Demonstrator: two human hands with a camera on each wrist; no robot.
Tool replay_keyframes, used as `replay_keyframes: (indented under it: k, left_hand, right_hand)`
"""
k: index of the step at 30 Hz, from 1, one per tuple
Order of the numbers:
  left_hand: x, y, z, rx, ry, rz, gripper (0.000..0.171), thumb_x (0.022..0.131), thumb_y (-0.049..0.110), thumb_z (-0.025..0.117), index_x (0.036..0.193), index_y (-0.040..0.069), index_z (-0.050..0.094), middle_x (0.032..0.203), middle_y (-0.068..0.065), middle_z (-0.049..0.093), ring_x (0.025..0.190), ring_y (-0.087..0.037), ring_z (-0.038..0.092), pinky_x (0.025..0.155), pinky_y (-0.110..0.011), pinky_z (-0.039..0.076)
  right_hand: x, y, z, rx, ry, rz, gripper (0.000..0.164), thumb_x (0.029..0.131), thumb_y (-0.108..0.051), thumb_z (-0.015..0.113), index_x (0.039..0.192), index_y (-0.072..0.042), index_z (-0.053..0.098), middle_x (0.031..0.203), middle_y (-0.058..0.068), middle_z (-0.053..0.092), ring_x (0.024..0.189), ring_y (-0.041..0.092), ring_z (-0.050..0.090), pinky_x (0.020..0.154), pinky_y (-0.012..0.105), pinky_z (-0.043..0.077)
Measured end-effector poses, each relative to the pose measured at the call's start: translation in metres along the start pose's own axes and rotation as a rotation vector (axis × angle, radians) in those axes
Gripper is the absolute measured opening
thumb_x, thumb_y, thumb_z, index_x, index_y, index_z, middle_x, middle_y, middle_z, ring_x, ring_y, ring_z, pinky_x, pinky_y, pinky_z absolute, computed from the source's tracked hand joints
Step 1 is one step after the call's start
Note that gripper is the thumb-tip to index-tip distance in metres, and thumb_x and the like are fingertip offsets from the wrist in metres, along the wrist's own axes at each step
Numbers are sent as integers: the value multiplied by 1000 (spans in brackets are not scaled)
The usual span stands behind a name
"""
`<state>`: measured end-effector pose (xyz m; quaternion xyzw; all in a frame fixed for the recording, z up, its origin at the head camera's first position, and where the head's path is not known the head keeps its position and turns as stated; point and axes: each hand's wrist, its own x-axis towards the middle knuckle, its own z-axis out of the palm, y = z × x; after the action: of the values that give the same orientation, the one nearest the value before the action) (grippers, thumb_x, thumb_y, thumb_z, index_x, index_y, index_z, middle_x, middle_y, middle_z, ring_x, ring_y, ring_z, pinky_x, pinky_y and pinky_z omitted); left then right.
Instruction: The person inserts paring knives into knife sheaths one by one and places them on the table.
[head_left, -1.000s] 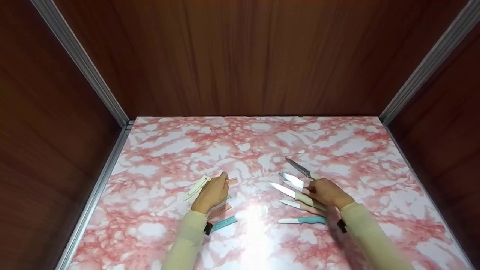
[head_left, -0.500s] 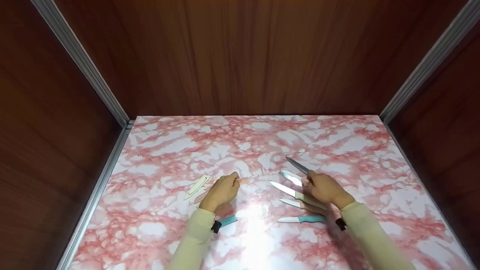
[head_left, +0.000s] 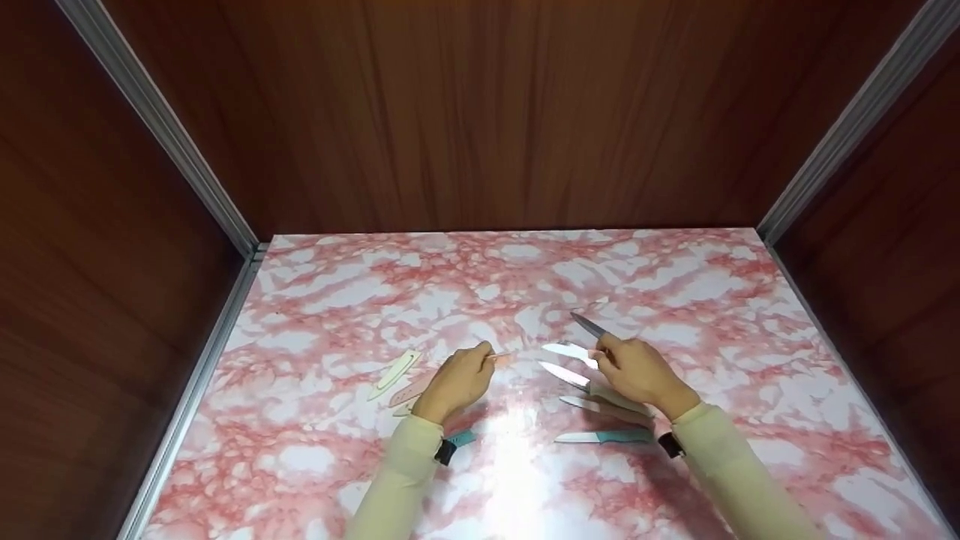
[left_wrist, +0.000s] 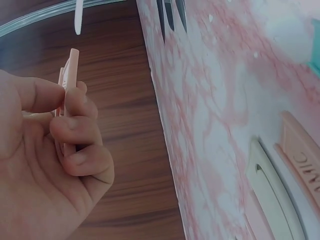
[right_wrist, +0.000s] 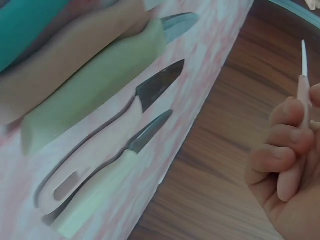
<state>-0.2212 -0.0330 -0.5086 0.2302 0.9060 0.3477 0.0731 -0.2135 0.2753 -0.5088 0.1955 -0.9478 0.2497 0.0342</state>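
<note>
My left hand (head_left: 456,384) pinches a peach-pink knife sheath (left_wrist: 73,67) between thumb and curled fingers, its free end (head_left: 503,360) sticking out to the right. Curled around a small pink handle, my right hand (head_left: 637,375) holds a paring knife (right_wrist: 303,92) with a pale blade. That blade (head_left: 564,350) points left toward the sheath; in the left wrist view the blade tip (left_wrist: 78,22) is a short gap from the sheath's end. Under and beside the right hand lie a white-handled knife (right_wrist: 97,192), a pink-handled knife (right_wrist: 112,132) and a green-handled knife (right_wrist: 100,82).
A teal-handled knife (head_left: 622,436) lies nearest the front of the right group. On the left lie a cream sheath (head_left: 394,374), a pink sheath (head_left: 409,391), a green sheath (left_wrist: 275,187) and a teal sheath (head_left: 462,437). Wooden panels (head_left: 480,112) enclose the marbled table (head_left: 300,465).
My left hand has moved right with the sheath, uncovering sheaths on the table. My right hand has shifted slightly left with the knife, so blade and sheath are closer together.
</note>
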Motion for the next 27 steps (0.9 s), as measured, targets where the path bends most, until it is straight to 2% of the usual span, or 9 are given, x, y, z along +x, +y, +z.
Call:
replay_keyframes:
  k: [3, 9, 20, 27]
  left_hand:
    - [1, 2, -1, -5, 1, -3, 20, 101, 19, 38, 84, 15, 47, 61, 4, 35, 51, -10, 30, 51, -26, 30]
    - [3, 6, -3, -7, 23, 27, 19, 101, 15, 39, 84, 13, 48, 61, 5, 35, 51, -10, 30, 50, -26, 29]
    - [0, 9, 1, -4, 13, 17, 18, 100, 17, 40, 85, 14, 49, 62, 5, 35, 52, -9, 32, 51, -25, 30]
    - [-2, 9, 3, -46, -11, 18, 20, 101, 20, 38, 85, 14, 49, 61, 5, 36, 50, -9, 30, 51, -25, 29]
  right_hand:
    - [4, -6, -1, 8, 45, -56, 23, 97, -29, 52, 77, -19, 56, 50, -12, 34, 43, 4, 31, 47, 26, 31]
    - [11, -13, 1, 10, 100, -148, 34, 95, -23, 55, 63, -22, 44, 50, -14, 27, 44, 2, 25, 46, 24, 24]
    - [14, -21, 8, 11, 44, -173, 34, 95, -22, 54, 63, -23, 44, 50, -14, 24, 44, 1, 17, 45, 23, 20]
    - [14, -21, 9, -20, 46, -210, 28, 94, -24, 55, 66, -24, 49, 49, -16, 27, 44, 0, 21, 45, 23, 21]
